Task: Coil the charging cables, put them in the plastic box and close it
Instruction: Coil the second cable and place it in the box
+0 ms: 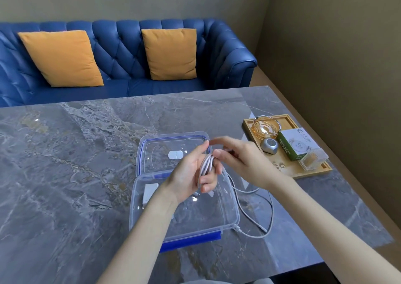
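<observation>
A: Table (86, 175) — polished grey marble-look slab, glossy w/ reflections. Box (225, 216) & lid (152, 141)?
B: Clear smooth plastic, blue plastic clips. Cable coil (206, 164) looks matt white, rubbery.
A: Tray (303, 170)?
B: Pale wood, smooth. Amber glass ashtray (265, 128), shiny.
A: Sofa (130, 51)?
B: Blue tufted leather-look, slight sheen; cushions (61, 58) matt orange cloth.

Two hands: the left hand (191, 175) holds one pale pink coiled cable (206, 166), and the right hand (243, 160) meets it at that grip. One white cable (256, 201) trails loose on the tabletop (65, 153) just right of the grip. Below the grip sits one clear plastic box (225, 218), with one open lid (171, 151) behind and one white charger (149, 192) inside. Well to the right: one wooden tray (303, 170) holding one glass ashtray (265, 126), one silver ball-shaped object (269, 145), one green-and-white carton (297, 143) and one small clear case (312, 159). Beyond the tabletop: one blue sofa (121, 51) and two orange cushions (61, 58) (170, 53).
</observation>
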